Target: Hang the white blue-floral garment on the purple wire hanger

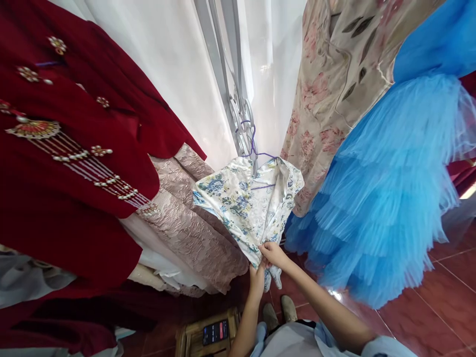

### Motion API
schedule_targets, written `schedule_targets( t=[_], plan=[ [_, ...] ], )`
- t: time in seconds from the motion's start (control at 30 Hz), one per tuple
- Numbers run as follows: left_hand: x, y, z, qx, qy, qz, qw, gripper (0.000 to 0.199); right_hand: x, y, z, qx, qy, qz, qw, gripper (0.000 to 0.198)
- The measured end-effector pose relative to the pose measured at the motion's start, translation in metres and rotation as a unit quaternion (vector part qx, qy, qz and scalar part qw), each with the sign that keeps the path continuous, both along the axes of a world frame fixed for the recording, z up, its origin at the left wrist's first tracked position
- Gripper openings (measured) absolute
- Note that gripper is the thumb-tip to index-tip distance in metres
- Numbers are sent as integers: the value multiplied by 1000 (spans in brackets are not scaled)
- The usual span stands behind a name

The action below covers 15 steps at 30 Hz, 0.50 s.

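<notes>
A white short-sleeved blouse (238, 196) with blue and yellow flowers hangs open-necked on a purple hanger (253, 144) in the middle of the view. My right hand (273, 254) pinches the front of the blouse low down, near where its two sides meet. Just below and to the left, my left hand (257, 275) is closed on the lower edge of the same cloth. The fingers of the left hand are partly hidden by fabric. Two loose ends of the blouse dangle beneath my hands.
Dark red jackets (111, 89) with beaded trim hang at left, above pinkish brocade cloth (193, 228). A beige floral dress (312, 109) and a blue tiered tulle dress (375, 198) hang at right. Below, a phone (215, 332) lies on a wooden stool (189, 342).
</notes>
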<state>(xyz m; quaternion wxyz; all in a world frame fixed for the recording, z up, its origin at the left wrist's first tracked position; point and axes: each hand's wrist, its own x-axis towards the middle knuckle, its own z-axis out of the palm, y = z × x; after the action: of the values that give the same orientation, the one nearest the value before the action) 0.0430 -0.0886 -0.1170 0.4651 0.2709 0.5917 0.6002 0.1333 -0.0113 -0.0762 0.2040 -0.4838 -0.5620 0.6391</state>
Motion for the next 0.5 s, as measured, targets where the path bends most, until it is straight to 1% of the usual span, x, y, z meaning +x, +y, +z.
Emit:
schedule_targets(
  t=[0.07, 0.17, 0.2, 0.27, 0.3, 0.37, 0.43, 0.5],
  plan=[
    [-2, -1, -2, 11, 19, -14, 1000, 55, 9, -1, 2, -3, 22, -32, 999, 39],
    [-8, -3, -3, 10, 56, -32, 998, 56, 22, 1, 12, 30, 46, -101, 993, 33],
    [-11, -3, -3, 7, 67, -39, 997, 57, 24, 1, 17, 28, 50, -106, 993, 32],
    [-15, -1, -4, 2, 81, -48, 996, 61, 25, 4, 32, -11, 64, -97, 993, 30],
    [-16, 0, -4, 2, 87, -49, 995, 63, 24, 7, 41, -39, 79, -96, 992, 28],
    [-19, 1, -5, -2, 99, -42, 994, 65, 20, 16, 63, -86, 128, -124, 980, 23],
    [-20, 0, -7, -4, 113, -33, 993, 62, 17, 32, 90, -108, 182, -164, 964, 19],
    [-20, -3, -9, 7, 126, -30, 992, 55, 15, 55, 123, -113, 226, -185, 950, 17]
  ],
)
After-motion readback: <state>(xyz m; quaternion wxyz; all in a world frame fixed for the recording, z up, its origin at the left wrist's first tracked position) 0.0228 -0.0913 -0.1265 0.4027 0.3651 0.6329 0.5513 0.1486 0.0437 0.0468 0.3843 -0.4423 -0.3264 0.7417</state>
